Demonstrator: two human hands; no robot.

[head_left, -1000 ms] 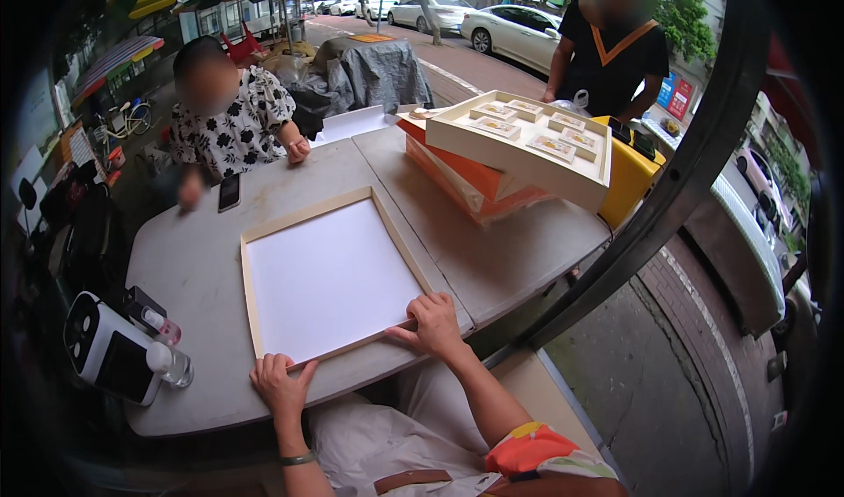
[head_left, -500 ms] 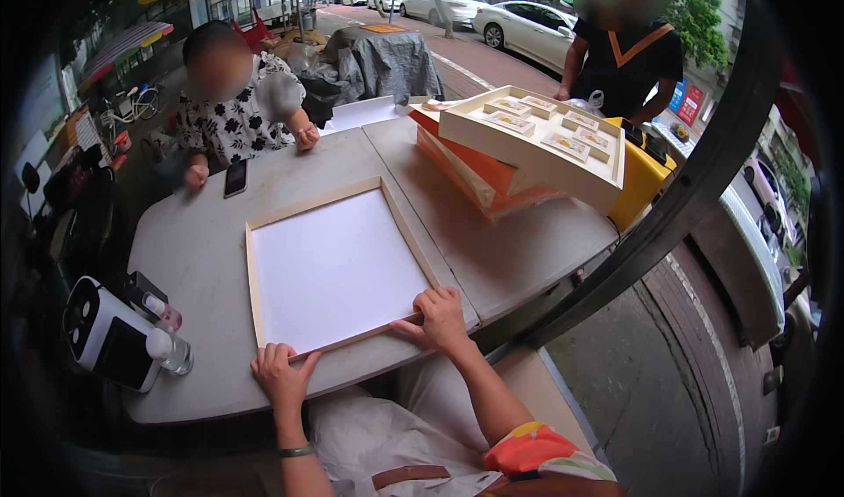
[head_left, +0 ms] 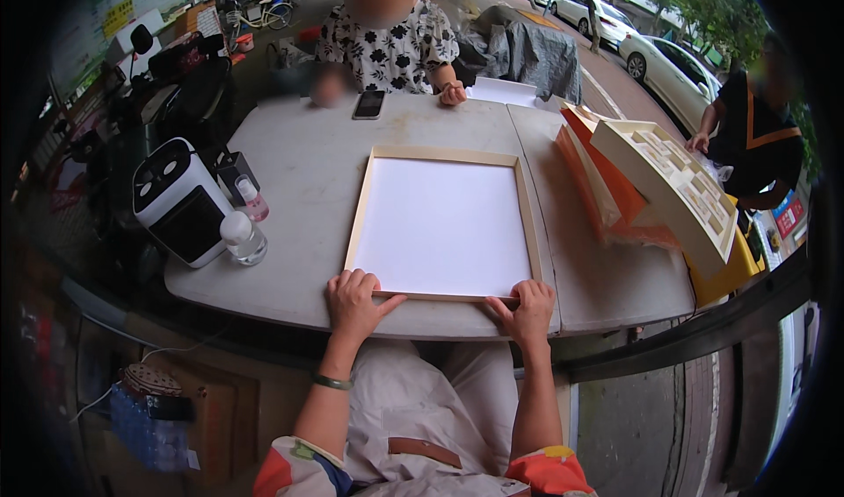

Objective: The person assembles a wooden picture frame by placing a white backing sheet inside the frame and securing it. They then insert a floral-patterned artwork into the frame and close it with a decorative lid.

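Note:
A shallow square box tray (head_left: 440,224), white inside with a low cream rim, lies flat on the pale table in front of me. My left hand (head_left: 354,304) grips its near left corner, fingers over the outside and thumb along the front rim. At the near right corner, my right hand (head_left: 530,311) has the rim between thumb and fingers. Nothing lies inside the tray.
Left on the table (head_left: 281,268) stand a white appliance (head_left: 180,203), a clear jar (head_left: 243,239) and a pink spray bottle (head_left: 252,198). A phone (head_left: 369,105) lies before a seated person (head_left: 387,44). A compartmented cream box (head_left: 668,176) rests on orange bags (head_left: 598,185); another person (head_left: 760,132) stands beyond.
My view has swung left and levelled, so the tray now appears upright and nearer the middle. Both hands keep hold of its near corners.

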